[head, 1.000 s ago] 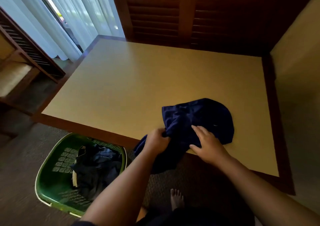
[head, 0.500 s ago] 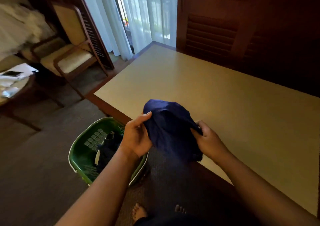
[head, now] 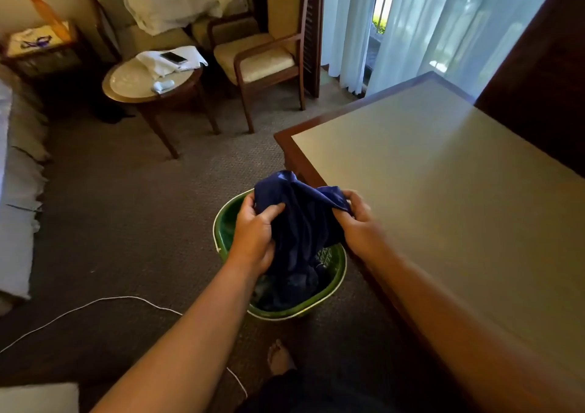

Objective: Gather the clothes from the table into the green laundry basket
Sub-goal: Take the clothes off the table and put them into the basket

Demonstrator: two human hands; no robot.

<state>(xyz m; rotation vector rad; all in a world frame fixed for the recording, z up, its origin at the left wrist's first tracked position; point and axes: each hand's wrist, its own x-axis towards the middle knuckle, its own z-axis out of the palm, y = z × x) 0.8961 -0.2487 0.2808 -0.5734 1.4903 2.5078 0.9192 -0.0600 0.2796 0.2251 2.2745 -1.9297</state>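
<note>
Left hand (head: 253,235) and right hand (head: 357,222) both gripping bunched blue garment (head: 300,219), one at 9 o'clock, one at 3. It's hanging right above green basket (head: 343,267), probably for straight drop onto dark clothes (head: 285,289) inside. Basket sitting at 9 o'clock of table (head: 443,207), keeping the carry short.

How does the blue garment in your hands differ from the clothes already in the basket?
The blue garment hangs bunched over the green laundry basket, gripped by the left hand and right hand; the dark clothes lie inside it, untouched. The blue garment looks brighter than the dark clothes. Both are crumpled fabric.
</note>
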